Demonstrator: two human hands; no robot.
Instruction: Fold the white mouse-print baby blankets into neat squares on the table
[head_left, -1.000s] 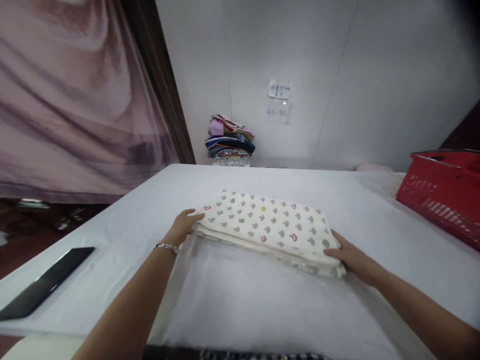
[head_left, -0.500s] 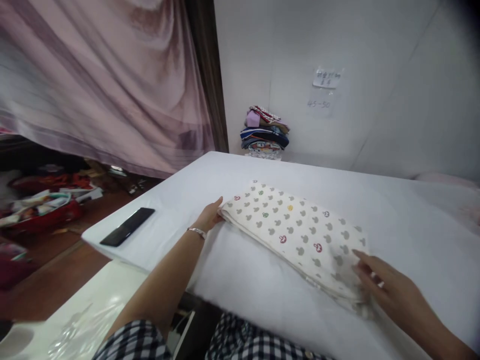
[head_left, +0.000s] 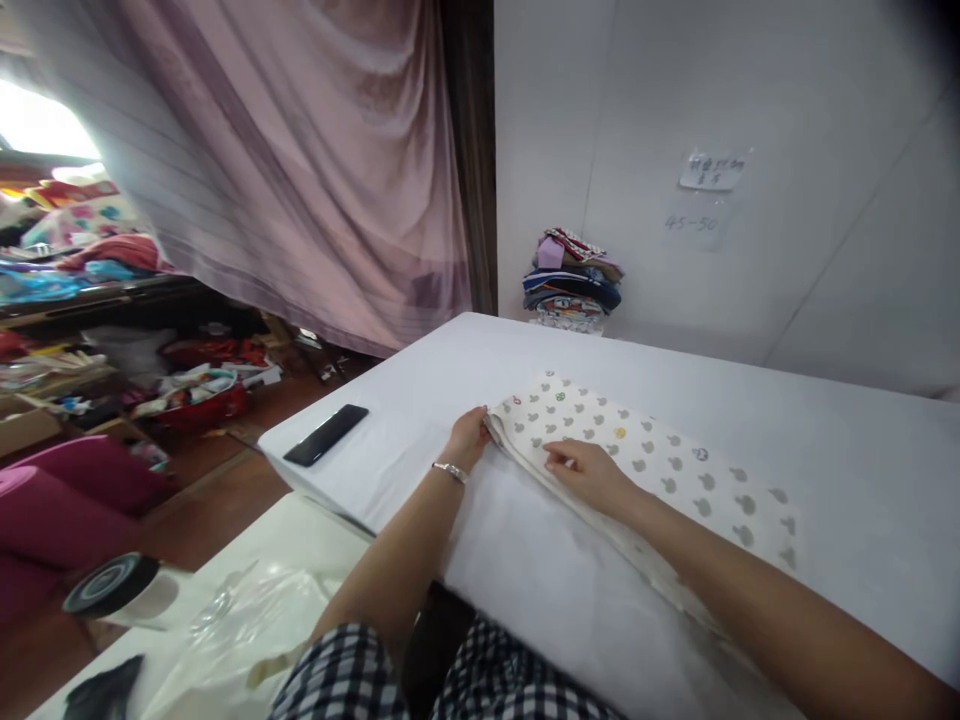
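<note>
A folded white cloth (head_left: 675, 470) printed with small grey, yellow, green and red mushroom-like shapes lies on the white-covered table. My left hand (head_left: 471, 437) grips its left corner, fingers closed round the layered edge. Over the left part of the cloth is my right hand (head_left: 596, 478), with its fingers curled together near the front fold. What those fingers hold, if anything, is hidden. My right forearm covers the nearer right part of the cloth.
A black phone (head_left: 327, 435) lies on the table's (head_left: 450, 370) left side. Folded fabrics (head_left: 574, 285) are stacked by the wall. A lower surface at left holds clear plastic (head_left: 247, 620) and a black-lidded container (head_left: 112, 585). A pink curtain (head_left: 360, 150) hangs behind.
My right hand has moved left along the cloth, from its right end to near my left hand. My left hand stays at the corner. The view has turned left.
</note>
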